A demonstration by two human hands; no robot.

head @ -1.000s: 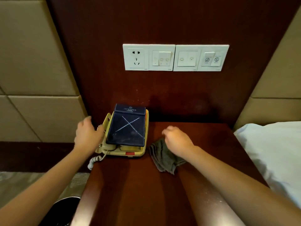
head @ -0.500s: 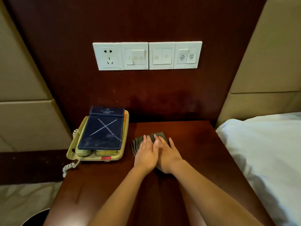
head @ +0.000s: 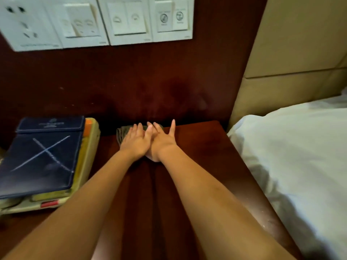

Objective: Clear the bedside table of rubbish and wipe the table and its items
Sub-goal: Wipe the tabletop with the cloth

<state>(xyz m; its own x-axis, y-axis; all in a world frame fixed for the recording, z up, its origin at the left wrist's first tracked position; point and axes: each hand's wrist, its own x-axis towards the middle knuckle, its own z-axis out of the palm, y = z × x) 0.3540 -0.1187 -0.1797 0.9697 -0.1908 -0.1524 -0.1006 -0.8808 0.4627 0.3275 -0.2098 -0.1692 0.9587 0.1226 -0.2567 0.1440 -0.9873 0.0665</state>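
A: Where the table [head: 216, 147] meets the wall, both hands lie flat on the cloth [head: 122, 132], yes?

B: Yes. The left hand [head: 134, 141] is palm down with its fingers [head: 135, 128] stretched out and close together. The right hand [head: 162, 142] is just beside it, touching it along the thumb side, fingers spread wide. Neither grips anything; they press down on the cloth.

A: How much of the cloth shows?

B: Only a dark grey folded edge, left of and ahead of the left hand, right up at the back edge of the table. The rest is hidden under the palms.

A: And the other things?

B: A yellowed phone [head: 90, 158] stands at the left of the table, apart from the cloth. A dark blue folder [head: 41, 158] lies on top of it, with an X drawn in the dust on its cover. On the wall above is a row of white switches [head: 129, 21] and a socket [head: 24, 25]. A white bed [head: 300, 156] runs along the right side of the table.

A: The table itself?

B: Dark red wood, with pale specks near its right front edge.
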